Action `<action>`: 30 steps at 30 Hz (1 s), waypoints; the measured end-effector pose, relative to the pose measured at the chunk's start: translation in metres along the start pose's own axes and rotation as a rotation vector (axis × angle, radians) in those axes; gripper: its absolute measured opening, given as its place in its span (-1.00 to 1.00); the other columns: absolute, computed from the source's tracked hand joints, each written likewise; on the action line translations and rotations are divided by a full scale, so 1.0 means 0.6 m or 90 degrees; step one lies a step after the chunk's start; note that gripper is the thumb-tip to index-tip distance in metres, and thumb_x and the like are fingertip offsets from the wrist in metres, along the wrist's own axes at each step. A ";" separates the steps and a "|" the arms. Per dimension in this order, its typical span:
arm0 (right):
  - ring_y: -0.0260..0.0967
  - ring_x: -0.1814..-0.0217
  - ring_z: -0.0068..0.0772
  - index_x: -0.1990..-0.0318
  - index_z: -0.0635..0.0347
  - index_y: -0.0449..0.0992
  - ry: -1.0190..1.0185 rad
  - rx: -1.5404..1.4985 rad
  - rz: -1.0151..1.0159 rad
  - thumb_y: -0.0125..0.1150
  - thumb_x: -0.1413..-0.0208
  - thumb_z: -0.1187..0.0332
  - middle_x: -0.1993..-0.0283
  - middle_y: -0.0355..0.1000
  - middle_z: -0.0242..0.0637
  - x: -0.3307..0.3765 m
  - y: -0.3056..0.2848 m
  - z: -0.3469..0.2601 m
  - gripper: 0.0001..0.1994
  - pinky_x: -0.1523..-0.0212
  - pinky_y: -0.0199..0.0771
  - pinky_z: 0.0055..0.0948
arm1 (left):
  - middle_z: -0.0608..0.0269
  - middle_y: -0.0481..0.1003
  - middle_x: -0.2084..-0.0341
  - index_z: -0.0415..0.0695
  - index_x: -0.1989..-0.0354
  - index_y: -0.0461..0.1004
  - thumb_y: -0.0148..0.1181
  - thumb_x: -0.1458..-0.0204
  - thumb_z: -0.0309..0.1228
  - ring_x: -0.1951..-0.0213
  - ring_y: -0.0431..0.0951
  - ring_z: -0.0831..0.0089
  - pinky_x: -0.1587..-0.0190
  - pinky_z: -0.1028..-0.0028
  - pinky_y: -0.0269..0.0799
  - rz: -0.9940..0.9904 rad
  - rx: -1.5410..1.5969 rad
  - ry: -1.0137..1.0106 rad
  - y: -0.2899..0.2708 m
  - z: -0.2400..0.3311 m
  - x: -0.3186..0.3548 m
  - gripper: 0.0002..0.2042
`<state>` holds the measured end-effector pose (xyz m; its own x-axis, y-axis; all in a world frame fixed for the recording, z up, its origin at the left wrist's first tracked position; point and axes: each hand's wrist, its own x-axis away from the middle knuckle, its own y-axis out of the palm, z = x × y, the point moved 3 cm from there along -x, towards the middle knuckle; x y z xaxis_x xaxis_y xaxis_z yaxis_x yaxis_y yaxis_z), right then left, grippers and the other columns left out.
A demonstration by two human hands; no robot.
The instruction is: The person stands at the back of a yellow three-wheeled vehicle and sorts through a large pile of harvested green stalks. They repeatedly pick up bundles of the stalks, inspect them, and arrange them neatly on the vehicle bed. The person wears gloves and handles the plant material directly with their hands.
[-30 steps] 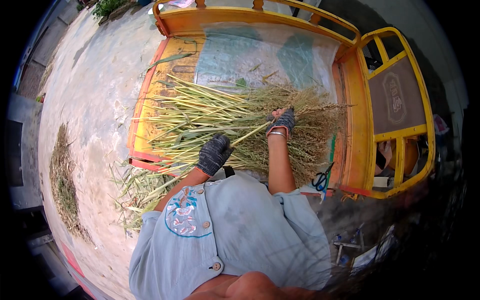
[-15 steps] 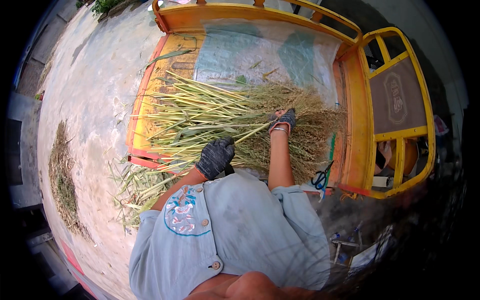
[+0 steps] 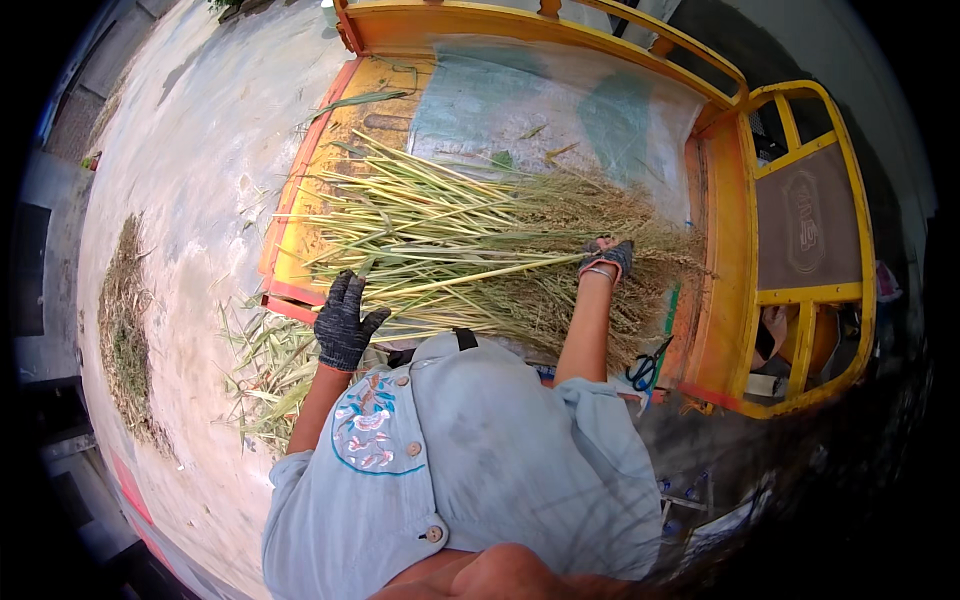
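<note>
A heap of long yellow-green stalks [image 3: 430,215] lies across the yellow cart bed [image 3: 372,95], cut ends to the left and brown feathery seed heads [image 3: 590,205] to the right. My right hand [image 3: 608,258], in a dark glove with bare fingertips showing, is closed around one stalk just below its seed head. That stalk [image 3: 480,273] stretches leftward over the heap. My left hand [image 3: 347,325], in a dark knitted glove, has its fingers spread beside the cut ends, near the bed's left edge. It holds nothing that I can see.
A pale plastic sheet [image 3: 480,100] covers the far part of the bed. Dark-handled scissors [image 3: 648,365] rest at its near right corner. Stripped leaves [image 3: 275,380] lie on the ground at left, with a dry plant pile [image 3: 128,330] beyond. A yellow frame [image 3: 865,250] rises at right.
My left hand has moved left from the middle of the stalks to their cut ends, and its fingers have opened. The right hand with its stalk appears slightly farther right and lower.
</note>
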<state>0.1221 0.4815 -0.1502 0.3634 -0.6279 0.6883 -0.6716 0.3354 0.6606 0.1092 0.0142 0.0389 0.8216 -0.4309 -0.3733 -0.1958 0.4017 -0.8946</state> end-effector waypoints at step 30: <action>0.00 0.74 -0.46 0.42 0.09 0.34 0.022 0.166 0.024 -0.20 -0.16 0.18 0.64 0.26 -0.29 0.144 -0.194 -0.017 -0.74 0.73 0.02 -0.43 | 0.11 0.47 0.38 0.00 0.35 0.49 0.07 0.15 -0.29 0.25 0.46 0.12 0.23 0.17 0.36 -0.452 -0.021 0.217 0.349 0.219 -0.157 -0.82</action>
<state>0.2383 0.3955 -0.1642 0.3533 -0.5928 0.7237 -0.8272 0.1634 0.5376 0.0610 0.2452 -0.0810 0.5475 -0.8018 0.2396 0.2941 -0.0837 -0.9521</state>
